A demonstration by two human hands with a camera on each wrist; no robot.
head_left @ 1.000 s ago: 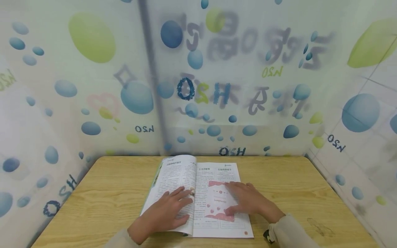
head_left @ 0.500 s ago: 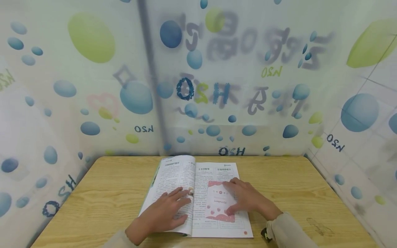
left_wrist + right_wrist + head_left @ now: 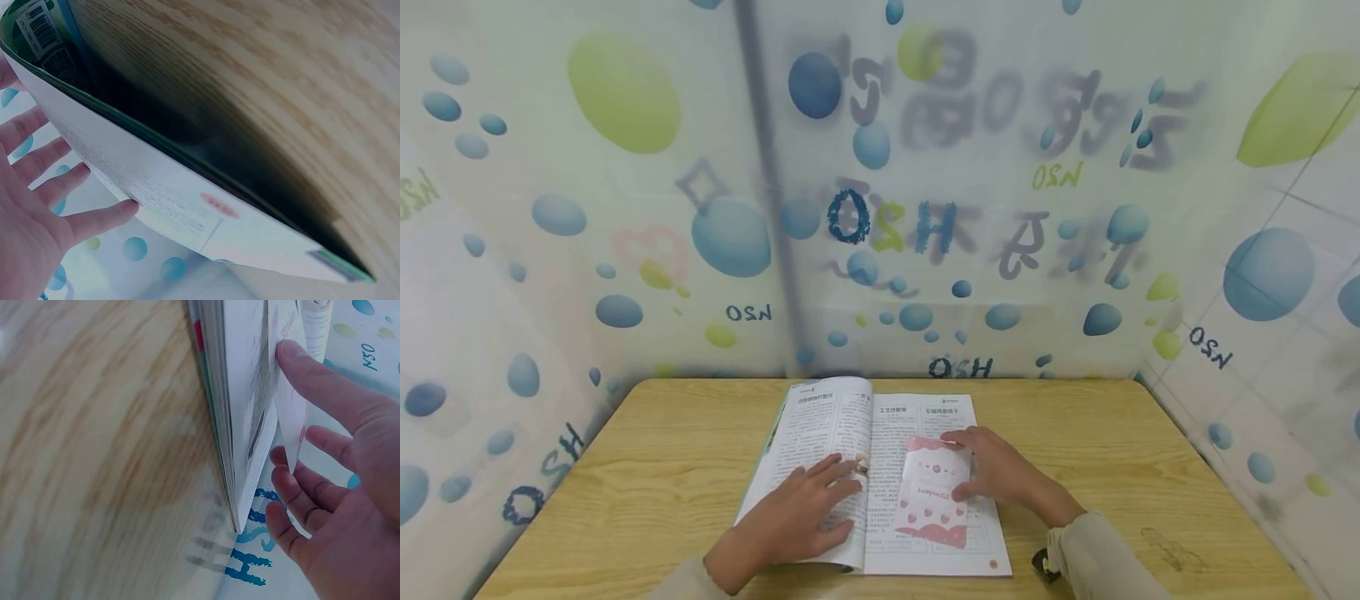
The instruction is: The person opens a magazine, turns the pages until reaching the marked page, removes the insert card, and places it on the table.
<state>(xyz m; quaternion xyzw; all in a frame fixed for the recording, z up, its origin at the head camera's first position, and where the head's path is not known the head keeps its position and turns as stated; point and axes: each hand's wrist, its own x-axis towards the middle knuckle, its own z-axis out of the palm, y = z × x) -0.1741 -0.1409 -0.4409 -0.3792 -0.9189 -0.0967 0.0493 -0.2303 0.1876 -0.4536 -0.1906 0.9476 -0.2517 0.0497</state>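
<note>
An open magazine (image 3: 891,475) lies on the table with printed text on both pages. My left hand (image 3: 797,512) rests on its left page, fingers spread; in the left wrist view the hand (image 3: 31,212) touches the page (image 3: 150,169), whose outer edge curves up off the wood. Over the right page is a pink and white card (image 3: 931,496) with strawberries and the word "Strawberry". My right hand (image 3: 1003,475) holds this card by its right edge. The right wrist view shows the thumb against the face of the card (image 3: 290,403), with fingertips of the hand (image 3: 350,469) behind its edge.
The wooden table (image 3: 647,483) reaches back to a pale curtain (image 3: 880,333) printed with blue and green drops and mirrored "H2O" lettering. More curtain closes off both sides. A dark object (image 3: 1045,567) shows at the right cuff.
The card has turned slightly and its near end has shifted toward me, tilting off the page in my right hand. The right thumb has moved up along it. My left hand stays put.
</note>
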